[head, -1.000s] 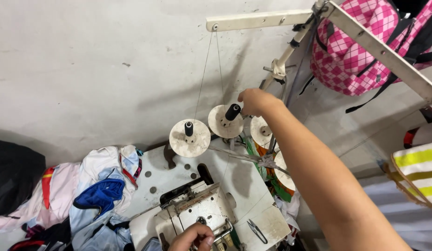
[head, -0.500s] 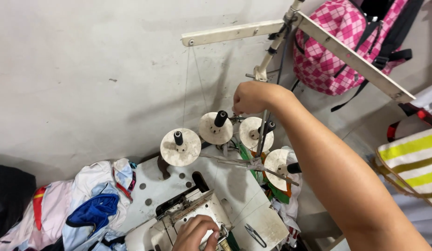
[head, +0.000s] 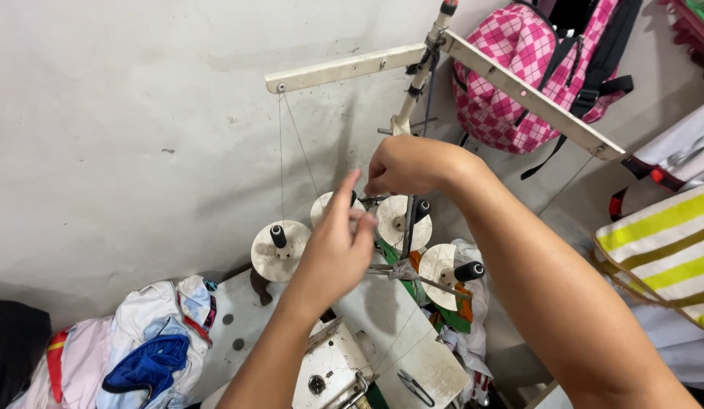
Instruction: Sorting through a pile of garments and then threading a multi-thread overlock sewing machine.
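Note:
My right hand [head: 413, 163] is raised in front of the thread stand's pole [head: 413, 91], its fingertips pinched together on a thin thread. My left hand [head: 333, 250] is up just below it, forefinger stretched toward the right fingertips; whether it grips the thread I cannot tell. Behind the hands stand black thread spools on white discs: one at the left [head: 279, 236], one in the middle [head: 403, 220], one at the right [head: 469, 270]. Two fine threads run down from the stand's white crossbar [head: 344, 70].
A white sewing machine [head: 329, 371] sits under my left forearm, with small snips [head: 414, 386] on its table. A pile of white, blue and red cloth [head: 151, 356] lies at the left. A pink checked backpack [head: 534, 68] hangs top right; yellow-striped cloth [head: 663, 250] at the right.
My left hand has left the sewing machine and risen to meet my right hand. The right hand has lifted slightly from the spools, and the view has tilted upward.

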